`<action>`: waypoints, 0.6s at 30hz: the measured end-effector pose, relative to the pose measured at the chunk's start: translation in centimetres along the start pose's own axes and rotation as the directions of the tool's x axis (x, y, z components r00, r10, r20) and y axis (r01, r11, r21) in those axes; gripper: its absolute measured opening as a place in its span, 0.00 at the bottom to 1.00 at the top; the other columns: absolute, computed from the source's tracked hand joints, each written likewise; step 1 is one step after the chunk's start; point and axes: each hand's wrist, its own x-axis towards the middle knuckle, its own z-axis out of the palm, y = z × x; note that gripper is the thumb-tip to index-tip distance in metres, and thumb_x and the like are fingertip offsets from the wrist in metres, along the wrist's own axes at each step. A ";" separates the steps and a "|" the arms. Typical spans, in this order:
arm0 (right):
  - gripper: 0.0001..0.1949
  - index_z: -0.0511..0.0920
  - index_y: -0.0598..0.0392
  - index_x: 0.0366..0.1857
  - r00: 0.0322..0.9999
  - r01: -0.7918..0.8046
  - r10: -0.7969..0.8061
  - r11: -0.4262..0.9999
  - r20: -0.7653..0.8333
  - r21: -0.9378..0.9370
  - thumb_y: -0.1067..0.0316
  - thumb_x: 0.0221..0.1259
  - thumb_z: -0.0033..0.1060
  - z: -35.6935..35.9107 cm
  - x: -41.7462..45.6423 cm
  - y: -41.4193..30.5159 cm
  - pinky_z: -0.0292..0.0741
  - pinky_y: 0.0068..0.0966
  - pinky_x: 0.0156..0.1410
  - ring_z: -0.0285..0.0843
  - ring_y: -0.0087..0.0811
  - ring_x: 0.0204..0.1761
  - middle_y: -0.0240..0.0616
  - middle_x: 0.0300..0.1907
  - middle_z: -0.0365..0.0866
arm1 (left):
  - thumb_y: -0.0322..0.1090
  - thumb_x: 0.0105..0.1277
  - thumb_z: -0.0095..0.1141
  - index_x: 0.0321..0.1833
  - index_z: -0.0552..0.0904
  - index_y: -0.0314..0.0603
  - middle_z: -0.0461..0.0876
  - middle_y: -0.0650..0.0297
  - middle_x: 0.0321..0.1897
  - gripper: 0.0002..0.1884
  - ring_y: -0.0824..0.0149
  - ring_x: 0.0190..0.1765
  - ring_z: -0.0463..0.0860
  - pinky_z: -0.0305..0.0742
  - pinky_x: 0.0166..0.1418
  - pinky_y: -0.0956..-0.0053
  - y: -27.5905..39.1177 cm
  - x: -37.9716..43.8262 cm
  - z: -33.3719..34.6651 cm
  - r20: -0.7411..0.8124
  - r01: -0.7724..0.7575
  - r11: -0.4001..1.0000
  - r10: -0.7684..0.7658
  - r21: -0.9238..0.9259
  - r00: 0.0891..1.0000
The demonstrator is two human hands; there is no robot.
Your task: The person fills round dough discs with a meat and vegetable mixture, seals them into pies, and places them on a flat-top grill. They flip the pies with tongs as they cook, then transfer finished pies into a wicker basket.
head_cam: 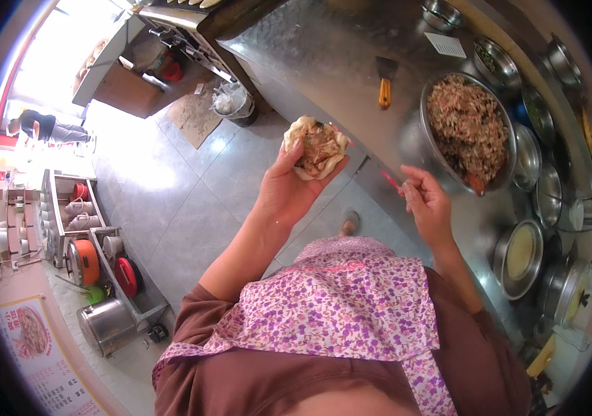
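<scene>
My left hand (293, 179) holds up a round of dough (304, 127) topped with a meat filling (319, 145), thumb on its near edge. To its right, my right hand (426, 205) grips a thin pink-red tool (390, 180) between thumb and fingers; its kind cannot be told. Beyond the right hand, a large metal bowl (426, 132) heaped with minced filling (467, 125) stands on the steel counter (327, 57). A red handle (475, 183) shows at the bowl's near edge.
A scraper with a yellow handle (385, 93) lies on the counter. Several metal bowls line the right side, one with pale contents (521, 252). A lined bin (239, 112) stands on the floor. Shelving with pots (83, 260) is at left; a person (49, 126) is far off.
</scene>
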 end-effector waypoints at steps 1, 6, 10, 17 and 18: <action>0.15 0.77 0.57 0.59 0.999 0.044 -0.044 0.999 -0.002 -0.005 0.72 0.71 0.55 0.0 -1.3 0.2 0.70 0.14 0.36 0.70 0.14 0.32 0.28 0.38 0.78 | 0.38 0.74 0.51 0.72 0.64 0.48 0.69 0.55 0.70 0.25 0.50 0.72 0.68 0.60 0.77 0.45 -1.2 -1.3 -0.5 0.001 0.005 1.000 -0.005 0.015 1.000; 0.15 0.79 0.56 0.56 0.954 0.296 -0.296 0.909 0.044 -0.294 0.73 0.66 0.59 0.2 -1.4 -0.5 0.74 0.19 0.40 0.73 0.19 0.34 0.32 0.39 0.79 | 0.42 0.74 0.53 0.73 0.62 0.49 0.68 0.56 0.70 0.27 0.52 0.74 0.66 0.59 0.79 0.49 -2.9 -2.8 -2.2 0.061 -0.012 1.000 0.012 0.010 0.998; 0.14 0.80 0.55 0.53 0.960 0.223 -0.266 0.914 -0.084 -0.340 0.72 0.64 0.61 -1.1 -4.3 -2.5 0.75 0.21 0.40 0.76 0.23 0.34 0.34 0.40 0.79 | 0.28 0.69 0.59 0.72 0.64 0.46 0.70 0.55 0.68 0.30 0.50 0.72 0.69 0.68 0.75 0.56 -4.0 -3.1 -2.3 0.052 0.066 0.994 -0.071 0.085 0.996; 0.19 0.79 0.51 0.55 0.767 -0.283 -0.539 0.203 -0.348 -0.937 0.59 0.61 0.66 -9.1 -8.6 -4.6 0.77 0.40 0.52 0.79 0.45 0.46 0.40 0.48 0.80 | 0.23 0.67 0.59 0.69 0.69 0.49 0.75 0.58 0.64 0.27 0.53 0.66 0.76 0.78 0.67 0.61 -2.7 2.1 -1.2 -0.063 0.406 0.897 -0.401 0.175 0.914; 0.19 0.80 0.49 0.56 0.816 -0.365 -0.426 0.146 -0.391 -0.920 0.58 0.61 0.66 -9.8 -9.6 -4.6 0.77 0.40 0.51 0.80 0.45 0.46 0.40 0.48 0.80 | 0.24 0.67 0.59 0.69 0.69 0.51 0.75 0.58 0.64 0.27 0.53 0.66 0.76 0.78 0.66 0.59 -2.5 2.6 -1.1 -0.064 0.436 0.879 -0.432 0.195 0.900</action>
